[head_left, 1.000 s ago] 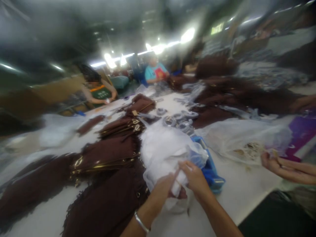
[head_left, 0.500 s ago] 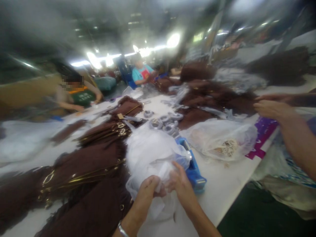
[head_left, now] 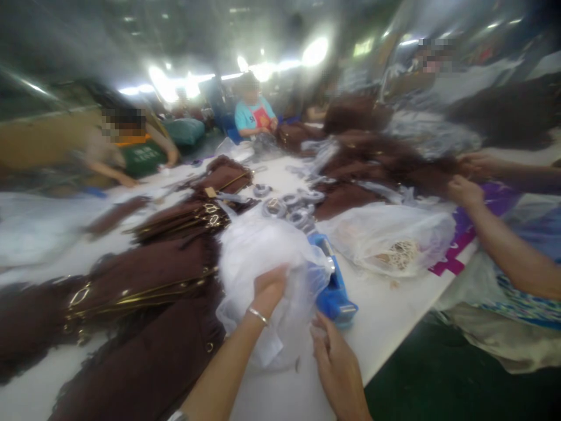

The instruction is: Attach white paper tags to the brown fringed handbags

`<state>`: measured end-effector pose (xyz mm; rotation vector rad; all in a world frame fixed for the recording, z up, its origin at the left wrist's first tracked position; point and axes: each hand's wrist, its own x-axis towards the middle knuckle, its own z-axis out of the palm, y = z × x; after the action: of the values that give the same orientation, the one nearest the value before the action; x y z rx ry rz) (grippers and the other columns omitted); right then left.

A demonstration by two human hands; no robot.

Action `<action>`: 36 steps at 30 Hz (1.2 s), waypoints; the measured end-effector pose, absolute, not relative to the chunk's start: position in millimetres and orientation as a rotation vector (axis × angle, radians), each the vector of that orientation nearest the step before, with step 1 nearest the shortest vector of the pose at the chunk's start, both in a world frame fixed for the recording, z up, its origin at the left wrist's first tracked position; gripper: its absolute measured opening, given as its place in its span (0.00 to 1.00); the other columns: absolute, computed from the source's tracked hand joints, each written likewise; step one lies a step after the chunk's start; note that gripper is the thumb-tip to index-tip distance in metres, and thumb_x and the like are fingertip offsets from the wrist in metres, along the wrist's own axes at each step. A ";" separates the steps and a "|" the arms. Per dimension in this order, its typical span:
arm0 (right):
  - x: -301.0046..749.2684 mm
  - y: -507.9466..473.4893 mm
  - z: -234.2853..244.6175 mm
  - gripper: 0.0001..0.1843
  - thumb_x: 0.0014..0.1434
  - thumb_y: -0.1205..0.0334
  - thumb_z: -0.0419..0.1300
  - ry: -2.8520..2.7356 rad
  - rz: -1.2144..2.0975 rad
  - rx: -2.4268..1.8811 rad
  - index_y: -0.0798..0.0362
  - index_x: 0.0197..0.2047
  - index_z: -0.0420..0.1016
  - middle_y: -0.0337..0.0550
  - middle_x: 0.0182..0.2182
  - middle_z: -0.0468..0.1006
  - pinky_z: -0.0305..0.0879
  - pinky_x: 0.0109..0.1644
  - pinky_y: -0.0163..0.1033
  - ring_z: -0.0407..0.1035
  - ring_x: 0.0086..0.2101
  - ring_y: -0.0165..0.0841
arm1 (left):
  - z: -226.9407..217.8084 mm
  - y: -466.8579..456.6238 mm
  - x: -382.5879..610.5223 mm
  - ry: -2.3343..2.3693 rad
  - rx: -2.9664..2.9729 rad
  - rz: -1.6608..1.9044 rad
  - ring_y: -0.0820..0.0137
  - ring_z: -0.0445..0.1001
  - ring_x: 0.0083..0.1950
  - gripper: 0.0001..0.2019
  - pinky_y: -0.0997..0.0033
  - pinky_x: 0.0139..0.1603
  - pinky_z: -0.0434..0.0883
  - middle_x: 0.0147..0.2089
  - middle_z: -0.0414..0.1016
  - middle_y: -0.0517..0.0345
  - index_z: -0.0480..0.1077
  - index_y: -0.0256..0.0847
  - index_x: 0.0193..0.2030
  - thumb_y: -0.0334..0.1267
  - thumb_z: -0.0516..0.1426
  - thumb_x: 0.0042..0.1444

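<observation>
A white plastic bag [head_left: 263,245], bulging and crumpled, lies on the white table [head_left: 394,316] in front of me. My left hand [head_left: 268,290], a thin bracelet on its wrist, reaches into the bag's mouth with the fingers curled round the plastic. My right hand [head_left: 335,362] is lower and nearer to me, its fingers pressed together on the bag's lower edge. The picture is smeared by motion, and what is inside the bag is hidden.
A blue tape dispenser [head_left: 335,292] lies just right of the bag. Dark brown fringed garments with gold chains [head_left: 153,280] cover the table's left. A clear bag [head_left: 390,237], grey tape rolls [head_left: 289,210] and a co-worker's arm [head_left: 495,240] are on the right. Other people sit along the far side.
My left hand has moved up from beside my right hand into the bag's mouth. My right hand has dropped lower. The co-worker's arm on the right has stretched over the table.
</observation>
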<state>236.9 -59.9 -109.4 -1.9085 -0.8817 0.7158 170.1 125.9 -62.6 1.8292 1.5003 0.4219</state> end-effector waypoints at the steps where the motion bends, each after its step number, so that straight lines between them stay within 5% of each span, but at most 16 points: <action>1: 234.5 -56.7 -110.5 0.23 0.62 0.53 0.49 -0.924 0.677 -1.910 0.50 0.59 0.64 0.47 0.50 0.75 0.69 0.48 0.44 0.74 0.43 0.39 | -60.5 116.3 162.7 1.481 1.865 0.430 0.62 0.73 0.42 0.16 0.62 0.46 0.65 0.38 0.75 0.50 0.72 0.37 0.37 0.47 0.51 0.61; 5: 217.2 -39.4 -113.1 0.20 0.63 0.61 0.47 -1.081 0.576 -1.817 0.53 0.56 0.66 0.51 0.51 0.74 0.67 0.53 0.45 0.69 0.50 0.40 | -66.2 79.9 139.3 1.224 2.099 0.457 0.63 0.71 0.48 0.21 0.66 0.50 0.63 0.54 0.69 0.49 0.65 0.40 0.55 0.49 0.53 0.59; 11: 204.6 -32.9 -112.2 0.22 0.61 0.69 0.49 -1.320 0.592 -1.601 0.52 0.58 0.66 0.48 0.57 0.69 0.60 0.61 0.45 0.63 0.57 0.38 | -96.4 97.0 136.7 1.320 2.328 0.269 0.65 0.70 0.37 0.10 0.69 0.39 0.62 0.34 0.72 0.55 0.68 0.39 0.32 0.40 0.50 0.59; 13: 207.9 -47.6 -107.8 0.19 0.62 0.67 0.49 -1.304 0.598 -1.583 0.50 0.54 0.70 0.47 0.53 0.73 0.63 0.58 0.42 0.67 0.53 0.37 | -101.4 109.0 136.0 1.321 2.351 0.260 0.67 0.69 0.35 0.10 0.70 0.36 0.61 0.31 0.71 0.57 0.67 0.40 0.30 0.36 0.49 0.59; 18: 265.0 -101.5 -94.5 0.15 0.64 0.57 0.49 -1.117 0.598 -1.840 0.48 0.46 0.74 0.40 0.31 0.78 0.68 0.35 0.34 0.72 0.28 0.32 | -110.9 112.0 128.9 1.326 2.387 0.362 0.65 0.69 0.36 0.12 0.68 0.38 0.61 0.34 0.71 0.54 0.67 0.39 0.36 0.35 0.45 0.62; 22: 363.6 -110.2 -99.6 0.17 0.64 0.56 0.48 -0.841 0.184 -2.183 0.52 0.49 0.72 0.44 0.38 0.79 0.67 0.40 0.38 0.73 0.33 0.35 | -116.8 99.8 129.4 1.296 2.419 0.476 0.62 0.70 0.39 0.12 0.65 0.41 0.63 0.38 0.70 0.53 0.66 0.38 0.38 0.36 0.44 0.62; 27: 446.5 -72.7 -116.8 0.17 0.63 0.62 0.47 -1.194 -0.053 -2.406 0.53 0.50 0.72 0.50 0.46 0.74 0.63 0.42 0.40 0.71 0.41 0.39 | -110.8 94.9 129.6 1.164 2.360 0.517 0.60 0.71 0.44 0.12 0.60 0.48 0.65 0.41 0.71 0.50 0.67 0.38 0.40 0.38 0.45 0.62; 31: 456.0 -57.6 -121.2 0.14 0.63 0.59 0.49 -1.202 -0.044 -2.473 0.50 0.43 0.75 0.48 0.43 0.73 0.60 0.35 0.38 0.70 0.34 0.35 | -104.0 84.5 120.1 1.112 2.297 0.589 0.60 0.70 0.50 0.13 0.58 0.53 0.66 0.47 0.70 0.48 0.65 0.37 0.49 0.39 0.46 0.62; 36: 442.7 -72.3 -106.1 0.15 0.64 0.56 0.48 -1.154 -0.013 -2.328 0.53 0.42 0.72 0.46 0.36 0.75 0.62 0.39 0.39 0.71 0.36 0.37 | -81.2 46.0 113.6 1.044 2.306 0.816 0.61 0.67 0.55 0.13 0.57 0.57 0.64 0.51 0.69 0.48 0.65 0.40 0.51 0.36 0.45 0.64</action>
<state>442.7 -72.3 -106.1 -2.3281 -1.1544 -0.0132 113.6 46.0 -81.2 2.3063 1.0444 0.8156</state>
